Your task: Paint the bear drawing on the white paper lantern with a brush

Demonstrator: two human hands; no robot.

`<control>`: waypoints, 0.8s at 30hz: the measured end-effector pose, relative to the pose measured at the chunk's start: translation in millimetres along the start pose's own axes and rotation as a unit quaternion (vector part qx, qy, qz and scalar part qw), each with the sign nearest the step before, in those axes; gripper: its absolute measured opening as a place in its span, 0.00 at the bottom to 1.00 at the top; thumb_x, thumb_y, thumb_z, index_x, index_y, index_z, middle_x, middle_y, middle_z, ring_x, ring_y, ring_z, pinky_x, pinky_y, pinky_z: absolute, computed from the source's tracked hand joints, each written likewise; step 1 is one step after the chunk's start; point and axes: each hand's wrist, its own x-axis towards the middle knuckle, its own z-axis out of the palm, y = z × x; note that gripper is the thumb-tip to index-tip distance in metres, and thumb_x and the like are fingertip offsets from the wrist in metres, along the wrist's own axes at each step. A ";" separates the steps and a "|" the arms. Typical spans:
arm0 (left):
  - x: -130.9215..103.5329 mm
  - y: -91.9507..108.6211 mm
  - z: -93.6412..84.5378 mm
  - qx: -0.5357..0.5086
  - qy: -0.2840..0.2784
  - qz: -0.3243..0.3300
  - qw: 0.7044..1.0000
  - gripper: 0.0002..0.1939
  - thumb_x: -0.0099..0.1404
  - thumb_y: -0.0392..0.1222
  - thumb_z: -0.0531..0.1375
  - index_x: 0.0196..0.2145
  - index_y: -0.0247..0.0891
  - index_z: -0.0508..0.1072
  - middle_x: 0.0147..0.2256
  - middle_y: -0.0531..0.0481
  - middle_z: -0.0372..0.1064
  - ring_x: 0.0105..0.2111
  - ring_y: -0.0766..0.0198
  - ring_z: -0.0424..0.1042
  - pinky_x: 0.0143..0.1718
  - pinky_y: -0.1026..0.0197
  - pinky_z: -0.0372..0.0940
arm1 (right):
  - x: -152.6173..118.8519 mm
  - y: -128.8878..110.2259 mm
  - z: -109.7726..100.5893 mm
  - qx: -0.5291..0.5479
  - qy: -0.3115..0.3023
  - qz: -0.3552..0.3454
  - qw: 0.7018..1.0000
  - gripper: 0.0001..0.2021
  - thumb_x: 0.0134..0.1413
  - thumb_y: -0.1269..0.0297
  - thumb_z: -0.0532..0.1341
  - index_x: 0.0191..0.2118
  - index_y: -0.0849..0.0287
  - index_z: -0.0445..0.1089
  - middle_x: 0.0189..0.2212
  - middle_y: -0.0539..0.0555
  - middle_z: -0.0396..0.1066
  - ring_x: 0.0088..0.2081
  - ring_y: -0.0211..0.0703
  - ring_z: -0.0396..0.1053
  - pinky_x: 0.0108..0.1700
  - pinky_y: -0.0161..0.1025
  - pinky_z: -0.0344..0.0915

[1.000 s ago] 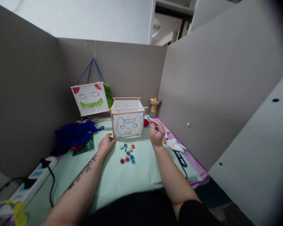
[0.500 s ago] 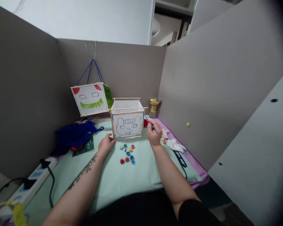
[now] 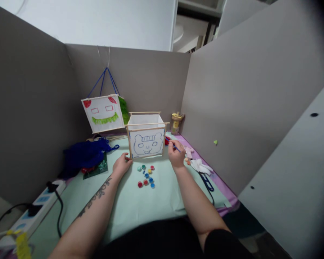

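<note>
A square paper lantern [image 3: 151, 151] with thin wooden sticks along its edges stands upright on the table, its top uncovered. Its front panel carries a blue outlined bear face. My left hand [image 3: 122, 164] is at the lantern's lower left corner, with thumb and curled fingers against the frame. To the right of the lantern, my right hand [image 3: 176, 154] pinches a slim blue paintbrush [image 3: 176, 148]. The brush points up and left, close to a red item [image 3: 167, 140] partly hidden behind the lantern and hand. Several small paint pots [image 3: 147, 176] in red, blue, green and yellow lie between my hands.
A painted lantern [image 3: 105, 113] hangs by blue cords at back left. Blue fabric [image 3: 86, 153] and a power strip [image 3: 37, 207] lie left. A yellow-lidded cup [image 3: 175, 124], white gloves [image 3: 201, 167] and dark blue scissors-like handles [image 3: 206, 182] are right. Grey partitions enclose the table.
The paintbrush has tilted lower, with its front end dipping toward the red item. My left hand and the lantern stay in place.
</note>
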 end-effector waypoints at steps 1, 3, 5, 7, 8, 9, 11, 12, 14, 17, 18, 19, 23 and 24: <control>-0.3 0.4 -0.6 0.000 0.000 -0.002 1.000 0.24 0.56 0.45 0.58 0.51 0.42 0.61 0.41 0.50 0.72 0.40 0.59 0.70 0.35 0.62 0.60 | -0.9 -0.5 -2.6 0.004 0.001 0.005 1.000 0.10 0.56 0.65 0.52 0.30 0.59 0.69 0.27 0.53 0.71 0.31 0.41 0.68 0.36 0.38 0.64; -1.6 1.0 -1.4 0.000 0.001 -0.004 1.000 0.24 0.56 0.44 0.57 0.51 0.41 0.61 0.41 0.50 0.72 0.40 0.59 0.70 0.35 0.62 0.60 | -3.6 -1.2 -9.0 0.023 0.012 0.013 1.000 0.11 0.56 0.64 0.51 0.27 0.59 0.67 0.24 0.52 0.69 0.29 0.41 0.66 0.35 0.37 0.62; -3.7 0.7 -0.7 -0.005 0.002 -0.003 1.000 0.23 0.56 0.42 0.57 0.51 0.40 0.61 0.40 0.49 0.72 0.40 0.60 0.70 0.35 0.62 0.60 | -7.0 -1.5 -14.8 0.060 0.019 0.031 0.998 0.13 0.58 0.63 0.49 0.26 0.59 0.65 0.22 0.51 0.66 0.27 0.40 0.64 0.32 0.36 0.61; -5.6 -0.5 1.5 -0.013 0.008 -0.001 1.000 0.22 0.56 0.41 0.57 0.50 0.39 0.62 0.38 0.49 0.72 0.38 0.60 0.70 0.35 0.62 0.60 | -10.0 -1.4 -18.0 0.093 0.032 0.055 0.994 0.14 0.58 0.62 0.49 0.26 0.59 0.65 0.21 0.49 0.64 0.26 0.39 0.64 0.30 0.36 0.60; -6.1 -1.2 2.4 -0.017 0.016 0.000 1.000 0.21 0.56 0.41 0.57 0.48 0.39 0.63 0.37 0.48 0.72 0.37 0.60 0.70 0.35 0.62 0.61 | -11.1 -1.3 -18.6 0.104 0.032 0.060 0.992 0.14 0.58 0.62 0.49 0.26 0.59 0.64 0.21 0.49 0.64 0.25 0.39 0.63 0.30 0.36 0.60; -6.1 -1.8 2.3 -0.021 0.031 0.000 0.999 0.19 0.56 0.41 0.57 0.47 0.38 0.64 0.37 0.48 0.71 0.36 0.61 0.70 0.36 0.62 0.61 | -12.0 -1.4 -18.8 0.110 0.031 0.063 0.991 0.14 0.58 0.62 0.49 0.25 0.59 0.64 0.21 0.49 0.64 0.25 0.39 0.63 0.30 0.36 0.60; -4.2 -2.7 -3.7 -0.031 0.078 -0.005 0.996 0.16 0.57 0.41 0.56 0.44 0.38 0.66 0.37 0.47 0.70 0.37 0.61 0.69 0.38 0.62 0.62 | -12.9 -1.4 -18.8 0.113 0.019 0.062 0.991 0.14 0.58 0.61 0.49 0.25 0.58 0.64 0.21 0.49 0.64 0.25 0.39 0.63 0.30 0.36 0.61; -2.1 -2.9 -10.8 -0.037 0.105 -0.014 0.994 0.15 0.56 0.41 0.56 0.43 0.38 0.66 0.38 0.47 0.69 0.38 0.61 0.69 0.39 0.61 0.62 | -13.1 -1.3 -18.9 0.112 0.011 0.062 0.992 0.14 0.58 0.61 0.49 0.25 0.58 0.64 0.21 0.50 0.64 0.26 0.39 0.63 0.30 0.36 0.61; 4.5 -3.9 -34.3 -0.043 0.157 -0.048 0.986 0.16 0.56 0.41 0.57 0.43 0.38 0.66 0.41 0.46 0.67 0.41 0.60 0.67 0.43 0.60 0.61 | -13.3 -1.0 -19.9 0.110 0.001 0.065 0.992 0.15 0.58 0.61 0.49 0.25 0.58 0.64 0.21 0.50 0.64 0.26 0.39 0.64 0.29 0.36 0.60; 18.2 -12.1 -84.2 -0.016 0.217 -0.133 0.967 0.23 0.55 0.45 0.59 0.48 0.38 0.62 0.48 0.40 0.61 0.48 0.51 0.62 0.46 0.51 0.59 | -13.2 -0.5 -22.0 0.111 0.002 0.078 0.991 0.14 0.58 0.60 0.49 0.25 0.59 0.64 0.21 0.50 0.65 0.26 0.39 0.64 0.29 0.35 0.60; 23.1 -17.9 -100.7 0.004 0.241 -0.162 0.957 0.26 0.54 0.47 0.60 0.50 0.38 0.60 0.52 0.38 0.56 0.51 0.45 0.58 0.46 0.46 0.58 | -13.0 -0.7 -22.5 0.112 0.001 0.079 0.991 0.14 0.58 0.61 0.49 0.25 0.59 0.65 0.21 0.50 0.65 0.26 0.39 0.64 0.29 0.36 0.61; 28.0 -25.2 -115.2 0.026 0.268 -0.180 0.946 0.29 0.54 0.48 0.60 0.51 0.39 0.58 0.55 0.37 0.50 0.54 0.40 0.53 0.46 0.41 0.57 | -12.7 -1.1 -22.9 0.113 -0.001 0.078 0.991 0.14 0.58 0.61 0.50 0.25 0.59 0.65 0.21 0.50 0.65 0.26 0.39 0.64 0.30 0.36 0.61; 45.7 -62.0 -143.2 0.083 0.269 -0.284 0.917 0.40 0.52 0.55 0.60 0.58 0.40 0.50 0.57 0.30 0.46 0.55 0.28 0.49 0.42 0.31 0.55 | -10.9 -5.2 -24.1 0.119 -0.013 0.052 0.991 0.13 0.57 0.63 0.50 0.25 0.59 0.66 0.21 0.50 0.65 0.26 0.40 0.64 0.31 0.36 0.60; 49.7 -69.7 -142.3 0.086 0.238 -0.303 0.919 0.40 0.53 0.55 0.60 0.58 0.38 0.49 0.56 0.28 0.49 0.53 0.26 0.52 0.40 0.31 0.57 | -10.7 -6.5 -24.4 0.119 -0.015 0.043 0.992 0.13 0.57 0.64 0.50 0.25 0.59 0.66 0.21 0.50 0.65 0.26 0.40 0.65 0.31 0.37 0.60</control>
